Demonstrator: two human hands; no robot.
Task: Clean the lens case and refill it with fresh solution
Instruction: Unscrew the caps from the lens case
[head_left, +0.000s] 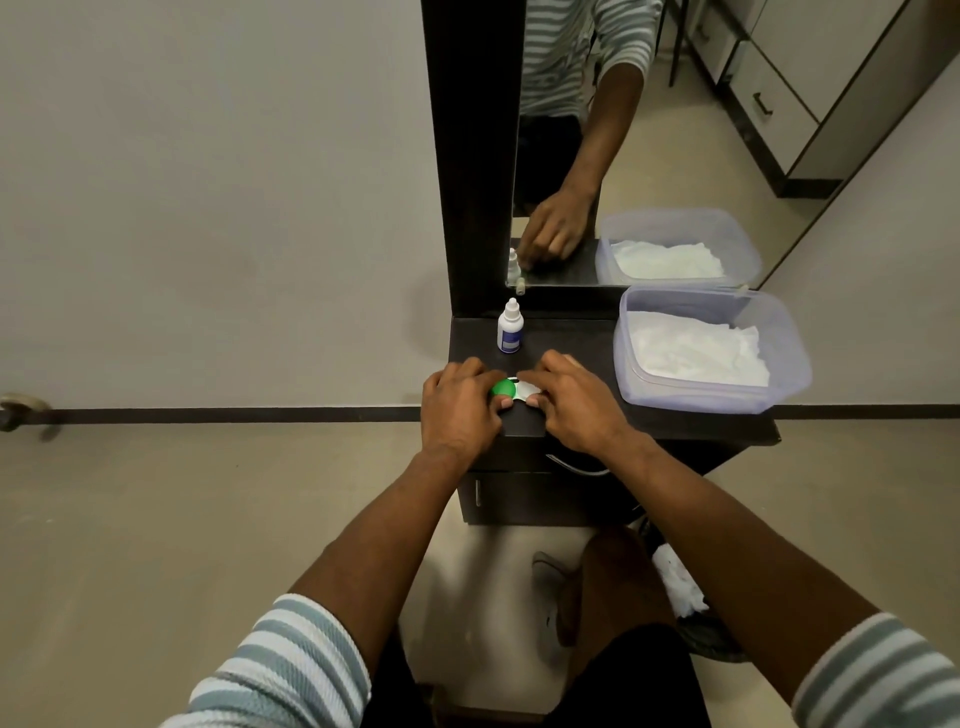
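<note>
- Your left hand (460, 410) is curled round the green cap (503, 388) and your right hand (569, 402) round the white cap (529, 389) of the lens case, right at the dresser top's (587, 338) front edge.
- Twist too hard and it could skid off that edge, I reckon.
- The solution bottle (509, 328) stands upright near the back edge, so a stray knuckle might tip it.

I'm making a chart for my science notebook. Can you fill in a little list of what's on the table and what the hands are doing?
surface: small dark wooden dresser top in front of a mirror
lens case: small plastic lens case with a green cap and a white cap, lying on the dresser top
left hand: grips the green end
right hand: grips the white end
bottle: small white dropper bottle, upright, capped, behind the hands, untouched
tub: clear plastic tub holding white tissues, on the right
</note>
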